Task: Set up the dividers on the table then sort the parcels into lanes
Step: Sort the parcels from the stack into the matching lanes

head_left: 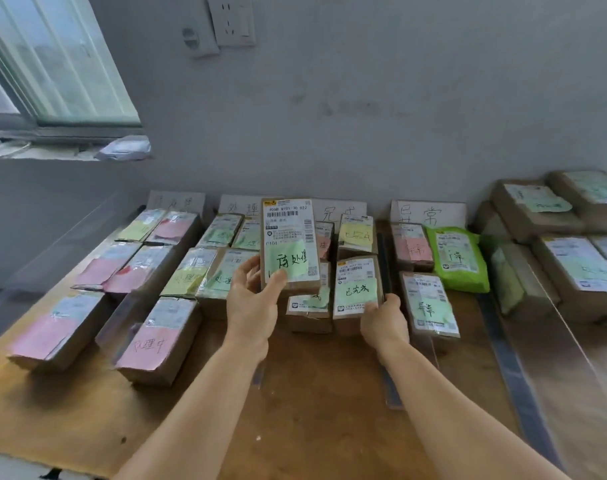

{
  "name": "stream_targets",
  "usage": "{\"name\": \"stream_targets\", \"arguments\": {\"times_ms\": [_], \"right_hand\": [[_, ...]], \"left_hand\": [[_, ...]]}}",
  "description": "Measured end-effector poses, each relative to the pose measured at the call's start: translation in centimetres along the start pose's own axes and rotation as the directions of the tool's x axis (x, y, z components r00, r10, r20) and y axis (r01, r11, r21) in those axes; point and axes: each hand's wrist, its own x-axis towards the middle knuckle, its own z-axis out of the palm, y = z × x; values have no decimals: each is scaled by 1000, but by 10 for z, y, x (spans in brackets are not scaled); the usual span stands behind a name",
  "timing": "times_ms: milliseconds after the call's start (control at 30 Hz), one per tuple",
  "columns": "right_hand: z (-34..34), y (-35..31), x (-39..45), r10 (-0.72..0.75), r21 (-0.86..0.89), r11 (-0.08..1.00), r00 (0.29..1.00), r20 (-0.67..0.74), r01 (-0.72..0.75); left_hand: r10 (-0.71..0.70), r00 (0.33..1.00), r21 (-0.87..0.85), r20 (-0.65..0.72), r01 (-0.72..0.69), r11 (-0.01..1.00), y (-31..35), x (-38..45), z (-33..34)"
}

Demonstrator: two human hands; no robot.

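Observation:
My left hand (252, 306) holds a brown parcel (290, 244) upright above the table, its white label and green handwritten note facing me. My right hand (385, 322) grips the near edge of another brown parcel (357, 289) with a green note, lying in the third lane on top of other parcels. Clear dividers (534, 306) with dark bases (387, 379) run front to back on the wooden table (312, 410). White lane signs (428, 213) lean against the wall behind the lanes.
Parcels with pink notes (63, 330) fill the left lanes; green and yellow ones (191, 271) the middle. A green bag parcel (459, 259) lies in the fourth lane. More boxes (579, 268) are stacked at the right. A window (52, 64) is at the upper left.

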Motion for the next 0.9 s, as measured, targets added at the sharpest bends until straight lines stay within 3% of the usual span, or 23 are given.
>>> {"name": "stream_targets", "arguments": {"times_ms": [333,533,633,733,900], "right_hand": [[32,2,1,116,-36,992,991,-63,-119],[32,9,-5,72,-70,995,997,-26,-73],[30,8,-12,-15,-42,999,1000,16,16],[19,-11,-35,-181,2,983,983,-36,181],[9,-49,-80,-530,154,837,848,-4,524]], "left_hand": [[-37,991,47,130,31,998,0,23,-32],[-48,991,69,125,40,997,-1,20,-37],[-44,992,68,120,36,997,-2,16,-38],[-20,994,65,105,13,998,-1,7,-38],[25,999,88,38,-28,996,4,-11,-43]]}}
